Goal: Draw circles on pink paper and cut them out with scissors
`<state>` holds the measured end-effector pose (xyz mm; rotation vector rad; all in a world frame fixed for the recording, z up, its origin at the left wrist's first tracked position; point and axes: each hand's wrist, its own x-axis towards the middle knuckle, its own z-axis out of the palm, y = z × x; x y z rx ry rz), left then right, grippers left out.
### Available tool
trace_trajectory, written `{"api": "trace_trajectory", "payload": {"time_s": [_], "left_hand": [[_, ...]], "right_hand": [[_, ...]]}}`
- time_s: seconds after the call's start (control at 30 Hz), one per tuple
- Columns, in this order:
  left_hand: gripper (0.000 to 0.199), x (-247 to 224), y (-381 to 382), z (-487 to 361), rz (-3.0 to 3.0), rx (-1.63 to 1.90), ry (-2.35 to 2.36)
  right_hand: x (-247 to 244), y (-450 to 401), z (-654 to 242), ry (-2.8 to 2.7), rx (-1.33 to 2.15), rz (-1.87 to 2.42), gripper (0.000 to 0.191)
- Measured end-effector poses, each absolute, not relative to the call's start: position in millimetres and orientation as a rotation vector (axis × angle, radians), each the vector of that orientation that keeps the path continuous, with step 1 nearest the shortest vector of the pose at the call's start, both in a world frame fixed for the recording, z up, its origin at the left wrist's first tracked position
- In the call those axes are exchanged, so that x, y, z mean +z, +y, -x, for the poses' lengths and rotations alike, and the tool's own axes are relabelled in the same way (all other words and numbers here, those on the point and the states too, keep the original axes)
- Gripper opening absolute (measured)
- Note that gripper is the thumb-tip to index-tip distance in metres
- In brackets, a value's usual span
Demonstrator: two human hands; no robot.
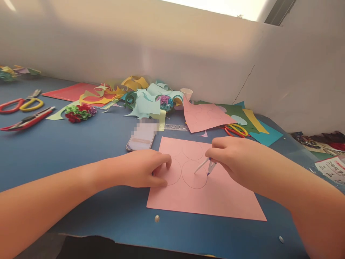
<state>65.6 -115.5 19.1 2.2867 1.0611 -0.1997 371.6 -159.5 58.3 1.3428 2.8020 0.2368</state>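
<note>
Between the fingertips of my right hand (pixel 229 154) is a drawing compass (pixel 210 166) with white and blue legs. Its legs are spread, one tip inside a drawn circle and the other on that circle's line. The circles are on a pink sheet of paper (pixel 205 201) lying flat on the table. My left hand (pixel 151 168) presses on the sheet's left side with thumb and forefinger apart, partly covering another circle. Just beyond this hand lies a phone (pixel 141 140), its upper part blurred out.
Behind the sheet lie a clear ruler (pixel 175 127), a second pink sheet (pixel 206 115), scissors (pixel 235 130) and a heap of paper scraps (pixel 147 100). Pliers (pixel 29 119), more scissors (pixel 23 104) and a ruffled paper flower cluster (pixel 79 113) are to the left. A paper cup (pixel 186 93) stands by the wall.
</note>
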Motion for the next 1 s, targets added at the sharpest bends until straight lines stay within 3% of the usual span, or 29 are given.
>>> {"api": "trace_trajectory", "payload": {"time_s": [0.2, 0.73, 1.0], "left_hand": [[0.017, 22.0, -116.3, -66.6, -2.27, -0.221, 1.081], [0.018, 19.3, -115.1, -66.8, -2.289, -0.195, 1.053], [0.017, 23.1, -117.6, -66.5, -2.263, -0.222, 1.083]], "right_hand": [[53.6, -153.4, -357.6, 2.847, 0.247, -1.263, 0.04], [66.1, -164.5, -348.5, 3.069, -0.129, -1.12, 0.052], [59.1, -152.5, -347.6, 3.056, -0.002, -1.213, 0.053]]}}
